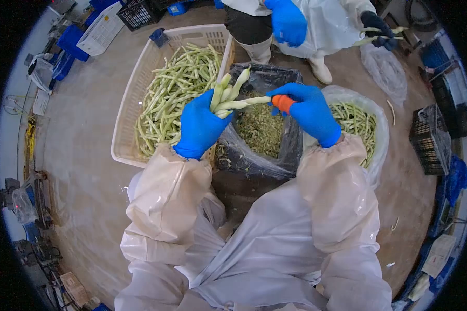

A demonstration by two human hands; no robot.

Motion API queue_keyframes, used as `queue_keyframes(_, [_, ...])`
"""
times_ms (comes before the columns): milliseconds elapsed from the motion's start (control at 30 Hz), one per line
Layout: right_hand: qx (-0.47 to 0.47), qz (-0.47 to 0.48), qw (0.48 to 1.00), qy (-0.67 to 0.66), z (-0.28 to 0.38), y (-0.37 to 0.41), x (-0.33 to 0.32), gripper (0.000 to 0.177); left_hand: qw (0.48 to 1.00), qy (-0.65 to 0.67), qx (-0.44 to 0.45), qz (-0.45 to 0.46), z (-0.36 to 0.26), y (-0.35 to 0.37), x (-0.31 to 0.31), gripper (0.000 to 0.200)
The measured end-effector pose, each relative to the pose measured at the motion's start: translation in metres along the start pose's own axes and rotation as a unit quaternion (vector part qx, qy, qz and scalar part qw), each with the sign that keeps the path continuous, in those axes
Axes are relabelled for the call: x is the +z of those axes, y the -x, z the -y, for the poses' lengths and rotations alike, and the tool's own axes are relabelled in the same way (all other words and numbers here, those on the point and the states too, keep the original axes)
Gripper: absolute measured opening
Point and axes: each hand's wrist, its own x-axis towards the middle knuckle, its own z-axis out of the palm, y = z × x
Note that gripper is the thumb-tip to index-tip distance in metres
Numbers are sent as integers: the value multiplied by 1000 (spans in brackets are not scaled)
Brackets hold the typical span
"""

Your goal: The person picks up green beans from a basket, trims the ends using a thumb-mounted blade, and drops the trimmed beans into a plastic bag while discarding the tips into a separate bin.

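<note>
The person sits or stoops over a black bin [290, 165], both hands raised above it in blue gloves. Their left hand [200, 124] is closed around the lower part of a small bunch [226, 94] of pale green beans, thumb and fingers wrapped on it, the tops fanning out over the bin. One long bean [244, 104] runs sideways from that fist towards the right hand [312, 111], its far end meeting an orange piece [283, 103] at the right fingers. Those fingers are bent in around the orange piece; from here I can't tell whether it is worn or held, nor whether the fingertips pinch the bean. Below, the bin has a plastic liner and holds a heap of chopped green scraps [259, 130]. Just beside it, on the person's left, stands a big cream crate [121, 122] with a thick pile of beans [177, 85]. On the other side, partly behind the right forearm, a clear bag [382, 127] sits open with more beans [354, 123] inside. Across the bin a co-worker [316, 31] in white boots has one blue glove [289, 23] and one dark glove [379, 32], a few beans in the dark one.
</note>
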Motion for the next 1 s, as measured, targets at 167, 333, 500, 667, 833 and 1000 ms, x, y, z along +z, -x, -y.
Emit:
queue_keyframes(167, [-3, -56, 992, 115, -11, 0, 11, 18, 995, -66, 46, -60, -3, 5, 4, 28])
queue_keyframes(333, [10, -54, 989, 137, -14, -1, 9, 18, 989, -82, 101, -73, 2, 5, 6, 30])
queue_keyframes(500, [20, -110, 994, -9, -7, -1, 14, 17, 996, -15, 85, 16, 7, 5, 13, 23])
queue_keyframes(667, [52, -27, 968, -244, 10, 1, 23, 16, 979, 193, -57, 29, 2, 6, 19, 18])
queue_keyframes(833, [11, 116, 978, 175, -22, 7, 33, 18, 884, 443, -128, -71, -4, -19, -23, 17])
queue_keyframes(1000, [-130, -86, 961, 228, -54, 6, 29, 23, 803, 575, -133, -90, 13, -26, -60, 28])
